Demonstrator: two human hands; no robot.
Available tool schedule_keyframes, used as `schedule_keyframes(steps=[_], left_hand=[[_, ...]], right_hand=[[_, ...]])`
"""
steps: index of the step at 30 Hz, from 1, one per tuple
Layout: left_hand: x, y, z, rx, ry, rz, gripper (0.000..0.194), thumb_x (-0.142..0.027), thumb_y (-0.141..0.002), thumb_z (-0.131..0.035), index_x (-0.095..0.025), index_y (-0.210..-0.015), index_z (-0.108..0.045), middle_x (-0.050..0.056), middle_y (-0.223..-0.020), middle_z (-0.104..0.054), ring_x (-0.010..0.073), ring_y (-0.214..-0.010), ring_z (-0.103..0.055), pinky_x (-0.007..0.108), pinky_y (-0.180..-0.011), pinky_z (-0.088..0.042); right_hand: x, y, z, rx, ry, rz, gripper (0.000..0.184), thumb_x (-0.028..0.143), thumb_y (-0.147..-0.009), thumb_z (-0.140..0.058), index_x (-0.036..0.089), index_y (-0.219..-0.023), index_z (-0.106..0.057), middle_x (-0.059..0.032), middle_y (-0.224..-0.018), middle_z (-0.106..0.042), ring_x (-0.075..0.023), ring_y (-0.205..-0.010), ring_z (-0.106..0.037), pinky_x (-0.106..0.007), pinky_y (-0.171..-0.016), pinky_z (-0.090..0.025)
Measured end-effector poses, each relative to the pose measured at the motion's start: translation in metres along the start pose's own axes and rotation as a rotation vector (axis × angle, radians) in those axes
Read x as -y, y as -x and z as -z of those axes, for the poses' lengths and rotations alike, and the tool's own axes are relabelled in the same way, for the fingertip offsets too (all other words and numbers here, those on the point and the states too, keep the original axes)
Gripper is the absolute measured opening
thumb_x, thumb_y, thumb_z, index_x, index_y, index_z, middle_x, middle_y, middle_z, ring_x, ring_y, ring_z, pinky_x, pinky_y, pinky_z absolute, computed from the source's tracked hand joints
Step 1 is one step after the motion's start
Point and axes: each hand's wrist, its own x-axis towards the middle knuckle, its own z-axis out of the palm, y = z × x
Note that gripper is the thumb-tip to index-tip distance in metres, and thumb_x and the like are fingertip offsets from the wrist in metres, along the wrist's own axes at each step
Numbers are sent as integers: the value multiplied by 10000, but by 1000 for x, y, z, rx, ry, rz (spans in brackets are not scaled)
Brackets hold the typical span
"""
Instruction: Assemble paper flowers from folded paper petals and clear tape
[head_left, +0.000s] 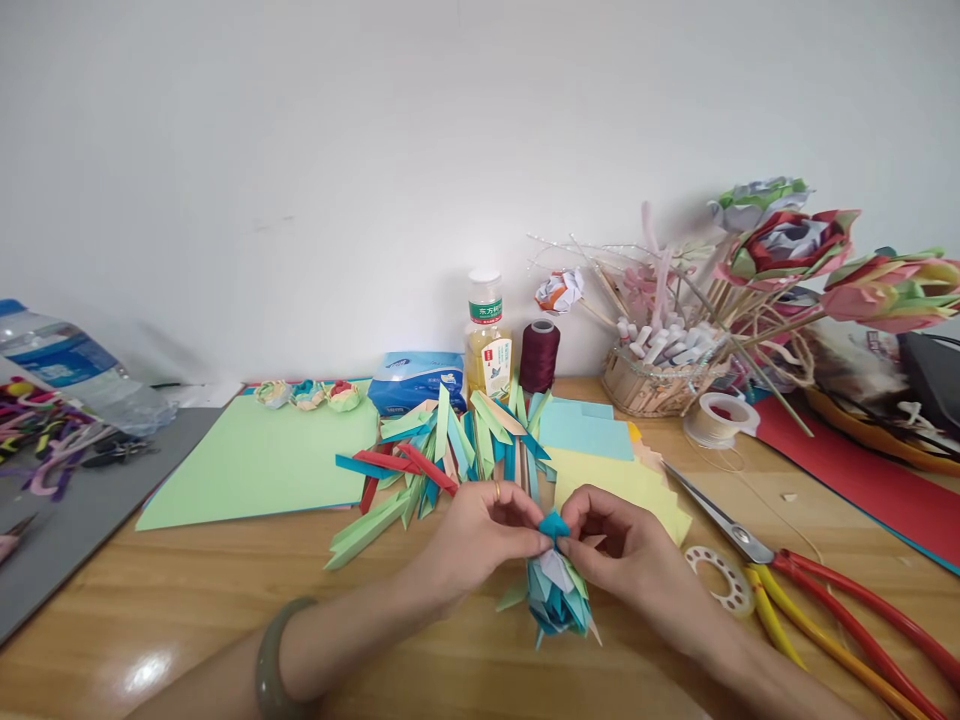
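Note:
A folded paper flower (559,595) in blue, white and pale green is held just above the wooden table, near its front. My left hand (491,535) pinches the blue tip at its top between thumb and forefinger. From the other side my right hand (619,530) pinches the same blue tip, its fingers curled. Just beyond my hands lies a loose pile of folded paper strips (442,445) in green, blue, red and peach. Yellow paper sheets (611,490) and light blue paper (585,428) lie behind my right hand.
Scissors (750,545) with red handles, yellow-handled pliers (780,610) and a tape ring (718,580) lie at the right. Green sheets (262,460) lie at the left. A juice bottle (487,340), a thread spool (540,355), a tissue pack (417,380) and a basket (660,385) stand behind.

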Motion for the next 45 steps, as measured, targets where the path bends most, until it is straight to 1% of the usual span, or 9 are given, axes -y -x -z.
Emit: schedule_keyframes(steps=[15,25,28,31,33,35,38,40,45], left_hand=[[0,6,-5,-89,-302,-138,112,-84,-622,-561,-168,-614,-487,-39,-619,-514,97,-595,-481,211,-547,-374],[9,8,-2,-91,-525,-541,180,-11,-648,-490,-173,-591,-438,-34,-648,-445,92,-614,-434,204,-561,-357],[5,8,0,10,-319,-484,134,-50,-661,-512,-174,-633,-470,-13,-715,-468,104,-653,-476,213,-579,-402],[2,5,2,77,-69,-310,128,-131,-714,-535,-181,-832,-540,4,-783,-525,116,-692,-529,244,-642,-445],[1,1,3,70,-48,-224,177,-177,-721,-583,-174,-898,-570,17,-808,-560,123,-716,-542,253,-668,-453],[2,-1,3,61,-111,-227,123,-193,-698,-637,-158,-811,-605,23,-794,-573,128,-721,-542,250,-667,-456],[6,-2,4,-3,-207,-383,48,-194,-726,-632,-158,-709,-607,22,-745,-575,136,-716,-554,254,-655,-465],[8,0,4,-89,-289,-556,38,-173,-754,-613,-166,-717,-608,31,-762,-587,143,-738,-569,260,-659,-474],[12,3,5,-203,-552,-950,118,-70,-757,-592,-187,-750,-598,20,-751,-593,138,-739,-574,282,-691,-466]], right_hand=[[-3,0,1,-58,136,75,103,246,-752,-574,193,-685,-516,31,-622,-535,-111,-559,-505,-212,-516,-414],[-2,8,8,-86,597,495,88,149,-836,-502,206,-794,-555,-14,-715,-636,-139,-637,-592,-229,-581,-463],[-4,8,13,-80,640,590,118,133,-864,-471,217,-859,-553,-44,-791,-657,-158,-700,-622,-249,-605,-484],[-5,5,16,-88,655,691,170,72,-866,-456,225,-885,-528,-45,-822,-652,-155,-745,-624,-252,-627,-491],[-6,2,17,-97,670,753,198,43,-855,-467,230,-889,-523,-38,-826,-647,-151,-770,-621,-251,-648,-494],[-6,1,17,-121,703,800,209,38,-844,-488,234,-903,-531,-47,-875,-645,-163,-842,-614,-269,-702,-496],[-2,3,17,-284,760,820,188,72,-815,-543,227,-923,-544,-72,-941,-619,-202,-914,-583,-324,-763,-475],[4,6,16,-394,731,759,129,111,-808,-556,218,-878,-539,-48,-836,-599,-189,-793,-578,-309,-690,-469],[14,8,10,-192,495,389,122,266,-860,-506,210,-758,-542,17,-651,-557,-130,-572,-516,-233,-528,-425]])
